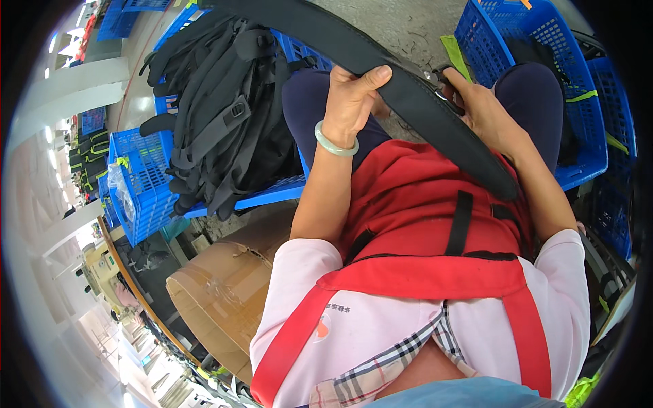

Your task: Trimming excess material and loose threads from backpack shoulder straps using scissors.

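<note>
A long, black padded strap [415, 112] runs from the upper middle down across my red apron [435, 197], its rounded end lying near my right forearm. My left hand [354, 98], with a pale bangle at the wrist, is closed on the strap's left edge, thumb on top. On the other side of the strap, my right hand [479, 109] is closed, fingers curled around a small metal tool with dark parts [445, 96]. This tool looks like small scissors, partly hidden by the strap and fingers, and sits right against the strap's edge.
A big pile of black straps [221, 115] rests on blue crates [272, 192] at the left. More blue crates [581, 146] stand at the right, with dark pieces and yellow-green bands. A cardboard box [228, 289] is beside my left arm. Grey floor [401, 27] shows ahead.
</note>
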Demonstrator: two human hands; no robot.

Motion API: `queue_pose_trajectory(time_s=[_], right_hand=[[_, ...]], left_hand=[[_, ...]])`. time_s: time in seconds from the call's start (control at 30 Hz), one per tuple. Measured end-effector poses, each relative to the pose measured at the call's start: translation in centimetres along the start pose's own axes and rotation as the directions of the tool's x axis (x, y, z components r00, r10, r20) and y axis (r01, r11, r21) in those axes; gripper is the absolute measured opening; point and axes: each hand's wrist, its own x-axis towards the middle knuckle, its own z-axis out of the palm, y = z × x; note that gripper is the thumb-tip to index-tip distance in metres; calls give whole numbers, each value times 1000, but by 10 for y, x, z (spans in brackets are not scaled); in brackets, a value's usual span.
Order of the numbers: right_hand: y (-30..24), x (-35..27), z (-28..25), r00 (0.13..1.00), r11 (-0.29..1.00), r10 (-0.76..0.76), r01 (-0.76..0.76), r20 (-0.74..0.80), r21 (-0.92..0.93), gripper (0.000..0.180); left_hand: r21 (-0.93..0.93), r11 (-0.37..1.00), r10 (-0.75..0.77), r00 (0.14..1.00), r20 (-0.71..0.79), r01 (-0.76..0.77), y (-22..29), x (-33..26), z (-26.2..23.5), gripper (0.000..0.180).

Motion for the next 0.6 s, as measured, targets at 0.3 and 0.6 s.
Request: queue_pose_trajectory(time_s=[0.3, 0.6], right_hand=[[9, 1, 7, 1000, 996, 2, -4, 25, 85, 35], [22, 4, 22, 994, 999, -37, 40, -105, 32, 36]], left_hand=[[-25, 1000, -8, 999, -41, 7, 1, -1, 5, 14], [-122, 992, -47, 995, -85, 36, 3, 0, 10, 12]])
